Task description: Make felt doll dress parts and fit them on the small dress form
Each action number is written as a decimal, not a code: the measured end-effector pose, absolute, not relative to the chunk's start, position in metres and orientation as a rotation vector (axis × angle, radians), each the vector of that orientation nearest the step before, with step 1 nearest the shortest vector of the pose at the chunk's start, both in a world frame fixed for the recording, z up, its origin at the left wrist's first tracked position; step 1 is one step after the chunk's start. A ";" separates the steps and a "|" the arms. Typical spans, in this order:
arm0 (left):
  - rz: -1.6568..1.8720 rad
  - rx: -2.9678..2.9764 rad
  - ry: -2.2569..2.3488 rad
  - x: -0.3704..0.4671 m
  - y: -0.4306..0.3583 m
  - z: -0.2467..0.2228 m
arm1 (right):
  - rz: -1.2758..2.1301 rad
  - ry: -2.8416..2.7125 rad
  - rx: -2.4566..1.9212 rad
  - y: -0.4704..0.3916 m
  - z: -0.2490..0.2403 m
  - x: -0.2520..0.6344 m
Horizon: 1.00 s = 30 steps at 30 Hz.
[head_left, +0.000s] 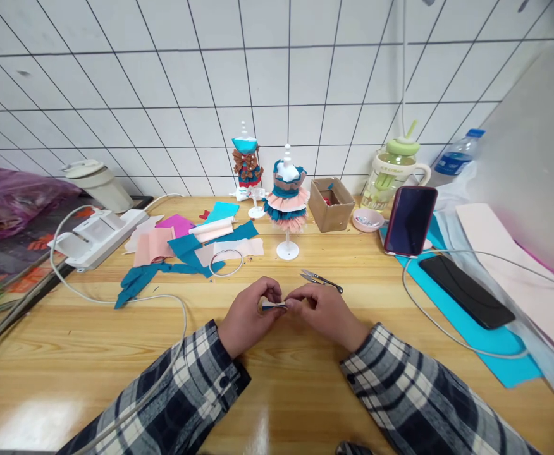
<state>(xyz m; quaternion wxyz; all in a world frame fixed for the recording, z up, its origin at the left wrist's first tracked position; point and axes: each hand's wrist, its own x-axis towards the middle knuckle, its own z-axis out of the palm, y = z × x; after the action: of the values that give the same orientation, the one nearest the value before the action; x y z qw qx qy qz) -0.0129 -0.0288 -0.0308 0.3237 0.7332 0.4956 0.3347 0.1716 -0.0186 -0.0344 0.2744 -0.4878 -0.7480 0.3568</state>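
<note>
Both of my hands meet over the wooden table, pinching a small folded strip [273, 306] with white and blue on it; its material is too small to make out. My left hand [251, 316] grips one end between thumb and fingers. At the other end, the fingertips of my right hand [327, 311] press together. Just beyond the right hand lies a pair of thread snips [322, 280]. Behind the hands stands a miniature dress form [288, 189] in a ruffled teal and pink dress. A second miniature dress form [247, 164], in turquoise, brown and red, stands farther back.
Crepe paper scraps [189, 246] and a ring [226, 263] lie left of the dress forms. Rightward are a cardboard box [331, 205], a pink bowl [367, 219], an upright phone [410, 220], a flat black phone [467, 291] and a drink bottle [391, 167]. A cable [116, 299] crosses my left side near a power strip [101, 239].
</note>
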 end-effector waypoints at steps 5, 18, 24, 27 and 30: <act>0.993 1.732 1.233 -0.012 -0.027 -0.035 | 0.990 -1.892 -1.347 -0.018 -0.037 0.171; 0.861 1.293 1.248 0.002 -0.031 -0.032 | 0.964 -1.728 -1.377 -0.023 -0.036 0.165; 0.896 1.454 1.291 -0.002 -0.029 -0.027 | 0.910 -1.742 -1.379 -0.015 -0.039 0.177; 0.919 1.504 1.326 -0.004 -0.028 -0.028 | 0.802 -1.777 -1.498 -0.009 -0.039 0.184; 0.953 1.534 1.370 -0.007 -0.025 -0.030 | 0.515 -1.863 -1.590 -0.003 -0.038 0.193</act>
<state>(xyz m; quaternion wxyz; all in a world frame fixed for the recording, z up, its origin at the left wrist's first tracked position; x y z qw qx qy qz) -0.0068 -0.0255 -0.0301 0.4235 0.6130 0.5476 0.3808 0.1927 -0.0033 -0.0375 0.3137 -0.6032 -0.7068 0.1953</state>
